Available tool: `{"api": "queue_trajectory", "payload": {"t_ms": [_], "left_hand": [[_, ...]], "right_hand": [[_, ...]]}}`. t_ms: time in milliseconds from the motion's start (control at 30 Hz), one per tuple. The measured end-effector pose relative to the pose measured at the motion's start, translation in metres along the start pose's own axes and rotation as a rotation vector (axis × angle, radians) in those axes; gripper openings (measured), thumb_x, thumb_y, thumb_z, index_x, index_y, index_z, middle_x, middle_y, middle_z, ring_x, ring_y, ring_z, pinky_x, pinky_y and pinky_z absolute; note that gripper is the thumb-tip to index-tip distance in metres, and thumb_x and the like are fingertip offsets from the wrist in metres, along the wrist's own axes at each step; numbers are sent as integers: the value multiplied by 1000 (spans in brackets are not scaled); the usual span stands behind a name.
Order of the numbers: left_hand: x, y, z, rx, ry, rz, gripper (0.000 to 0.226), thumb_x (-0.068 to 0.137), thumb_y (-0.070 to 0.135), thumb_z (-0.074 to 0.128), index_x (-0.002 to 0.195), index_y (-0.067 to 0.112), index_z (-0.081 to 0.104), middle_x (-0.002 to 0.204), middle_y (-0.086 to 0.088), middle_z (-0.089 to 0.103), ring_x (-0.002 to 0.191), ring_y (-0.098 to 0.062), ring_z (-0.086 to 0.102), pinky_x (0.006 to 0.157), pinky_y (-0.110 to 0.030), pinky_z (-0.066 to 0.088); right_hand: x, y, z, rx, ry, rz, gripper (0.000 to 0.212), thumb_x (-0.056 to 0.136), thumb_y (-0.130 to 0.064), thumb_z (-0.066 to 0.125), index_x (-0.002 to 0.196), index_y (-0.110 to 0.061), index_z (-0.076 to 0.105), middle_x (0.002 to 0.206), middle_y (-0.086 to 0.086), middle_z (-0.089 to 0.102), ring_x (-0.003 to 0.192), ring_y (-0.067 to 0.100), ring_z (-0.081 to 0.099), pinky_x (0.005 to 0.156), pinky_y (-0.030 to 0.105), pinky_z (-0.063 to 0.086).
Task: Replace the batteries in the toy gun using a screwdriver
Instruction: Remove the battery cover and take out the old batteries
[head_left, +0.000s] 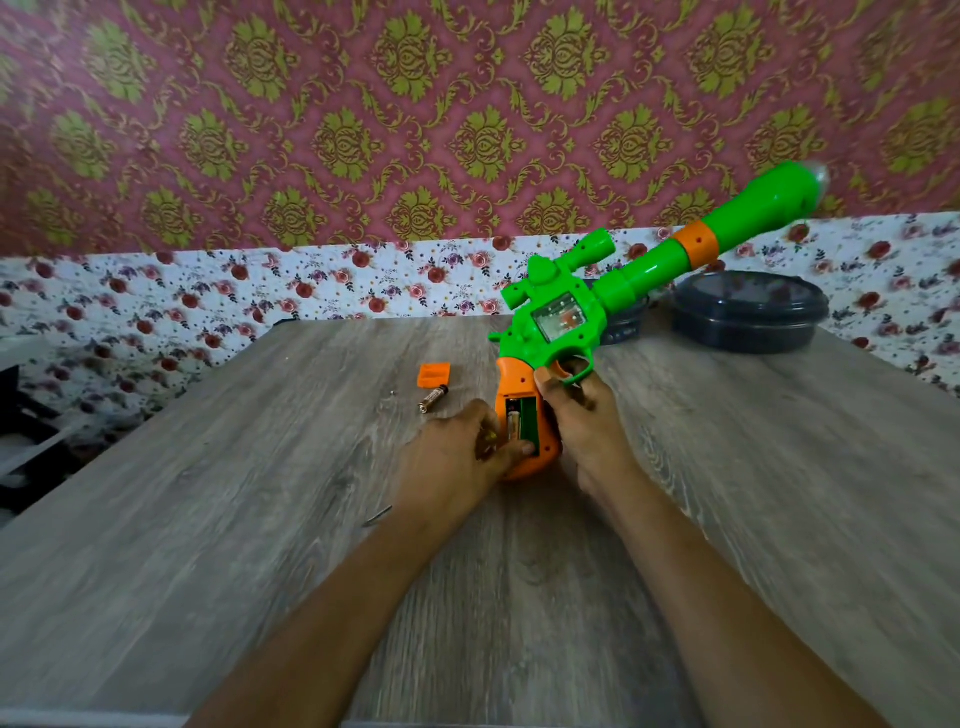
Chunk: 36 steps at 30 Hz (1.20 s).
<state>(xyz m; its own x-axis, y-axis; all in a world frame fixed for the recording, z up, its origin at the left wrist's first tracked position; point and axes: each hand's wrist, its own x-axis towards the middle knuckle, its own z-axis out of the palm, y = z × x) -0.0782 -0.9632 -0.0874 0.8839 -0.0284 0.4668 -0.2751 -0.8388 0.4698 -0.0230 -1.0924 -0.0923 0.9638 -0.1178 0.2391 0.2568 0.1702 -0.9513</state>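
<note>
Toy gun (566, 317) held over the counter (234, 545), battery bay open in its orange grip.

The right hand (582, 415) grips the handle from the right, its fingers (546, 378) curled up by the trigger guard, barrel pointing up and to the right. The left hand (457, 452) curls round the grip's left edge, one fingertip pressed into the lower end of the open compartment (529, 415), where a battery (513, 421) sits. A loose battery (434, 398) lies on the counter just left of the grip, its label too blurred to read, with the orange cover (434, 375) beside it.
</note>
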Motion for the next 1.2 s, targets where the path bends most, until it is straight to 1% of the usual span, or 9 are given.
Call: {"api": "queue_trajectory", "payload": {"t_ms": [100, 233, 467, 567, 767, 933, 1000, 1100, 1200], "left_hand": [[1, 2, 0, 56, -40, -24, 31, 84, 47, 61, 75, 18, 55, 65, 4, 53, 63, -14, 50, 49, -25, 26], [2, 5, 0, 97, -37, -79, 42, 83, 39, 60, 55, 20, 37, 52, 3, 40, 50, -8, 39, 44, -24, 18], [5, -6, -3, -27, 71, -62, 35, 75, 37, 59, 53, 18, 38, 51, 0, 42, 49, -11, 42, 49, -29, 31], [10, -14, -8, -69, 153, -110, 27, 75, 31, 64, 59, 17, 47, 57, -1, 50, 57, -19, 51, 55, -32, 42], [10, -24, -13, -45, 200, -178, 20, 73, 24, 69, 71, 12, 53, 60, 1, 51, 59, -19, 49, 48, -23, 29], [17, -38, -10, 197, 69, -297, 25, 80, 35, 65, 95, 14, 61, 84, -5, 61, 78, -25, 60, 59, -27, 38], [25, -41, -6, 269, 30, -303, 26, 83, 37, 63, 95, 14, 60, 91, -8, 64, 86, -27, 62, 63, -29, 41], [40, -41, 0, 326, -26, -316, 29, 84, 39, 62, 93, 12, 61, 97, -10, 65, 91, -28, 62, 66, -30, 43], [54, -43, 4, 357, -37, -339, 36, 84, 44, 62, 100, 11, 65, 99, -11, 66, 93, -29, 63, 69, -33, 47]], "right_hand": [[-1, -1, 1, -15, -4, -33, 23, 90, -16, 58, 113, -13, 59, 105, 5, 67, 96, 19, 63, 89, 35, 51], [-2, -3, 4, -61, 5, -78, 24, 90, -15, 59, 114, -17, 58, 112, 6, 66, 105, 21, 62, 99, 41, 47], [0, -1, 1, -18, 40, -27, 18, 89, -16, 60, 108, -16, 60, 103, 4, 66, 98, 20, 61, 98, 44, 47], [2, 0, -2, 11, 98, 37, 15, 89, -18, 61, 104, -18, 61, 97, 2, 65, 95, 17, 60, 96, 39, 48], [2, -4, -6, 88, 136, 119, 16, 90, -17, 59, 105, -15, 60, 95, 2, 63, 85, 13, 59, 80, 27, 48], [0, -6, -8, 126, 156, 150, 19, 90, -15, 59, 108, -11, 60, 99, 5, 63, 81, 11, 58, 78, 26, 49], [-1, -7, -8, 123, 151, 153, 25, 90, -16, 59, 114, -9, 59, 101, 4, 62, 79, 8, 57, 67, 19, 45], [0, -4, -9, 114, 141, 171, 28, 90, -18, 59, 117, -9, 59, 104, 5, 61, 88, 12, 56, 69, 23, 44], [2, -3, -11, 101, 129, 188, 27, 90, -19, 59, 116, -9, 59, 100, 3, 60, 77, 6, 55, 58, 16, 40]]}}
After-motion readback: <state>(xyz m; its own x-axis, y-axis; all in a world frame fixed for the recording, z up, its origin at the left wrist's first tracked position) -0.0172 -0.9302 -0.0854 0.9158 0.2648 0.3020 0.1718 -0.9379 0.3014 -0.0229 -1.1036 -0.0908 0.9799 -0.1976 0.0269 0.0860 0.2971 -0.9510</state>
